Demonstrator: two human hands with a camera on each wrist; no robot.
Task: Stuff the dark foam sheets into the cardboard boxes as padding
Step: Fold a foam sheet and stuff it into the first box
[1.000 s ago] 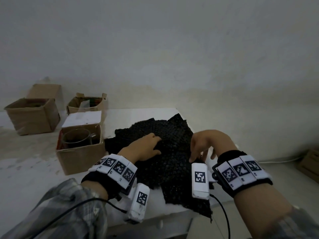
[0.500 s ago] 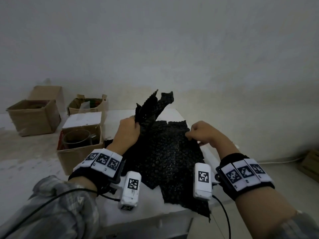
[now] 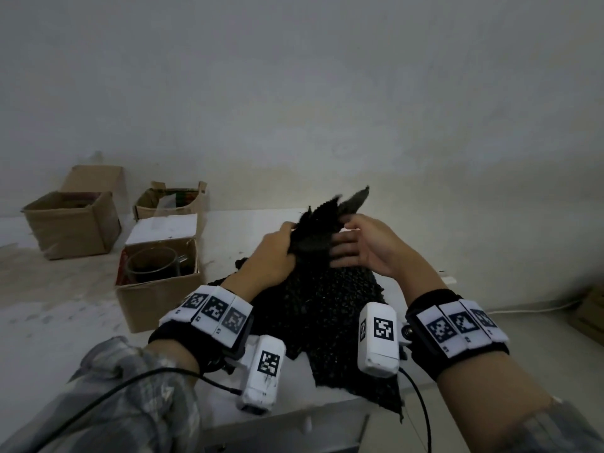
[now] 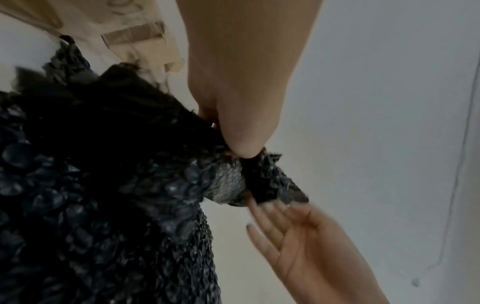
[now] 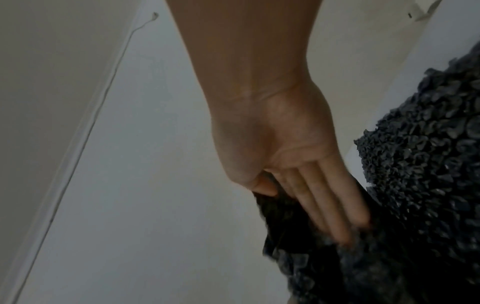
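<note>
A pile of dark bubbly foam sheets [image 3: 330, 305] lies on the white table [image 3: 225, 256], one corner hanging over the near edge. My left hand [image 3: 277, 253] grips a bunched-up foam sheet [image 3: 313, 230] lifted above the pile; the left wrist view shows the thumb [image 4: 244, 131] clamped on the gathered foam [image 4: 233, 181]. My right hand [image 3: 362, 246] presses flat, straight fingers [image 5: 324, 199] against the right side of that bunch [image 5: 298, 226]. An open cardboard box [image 3: 157, 289] with a glass jar [image 3: 152, 264] inside stands to the left of the pile.
Two more open cardboard boxes [image 3: 72, 220] [image 3: 170, 201] sit further left and back on the table. A white flap [image 3: 163, 227] rises behind the near box. A pale wall stands close behind. A cable [image 3: 536, 305] runs along the floor on the right.
The left hand has gathered the lifted sheet into a tighter bunch and carried it rightward. The right hand let go of the sheet's edge and now lies flat against the bunch.
</note>
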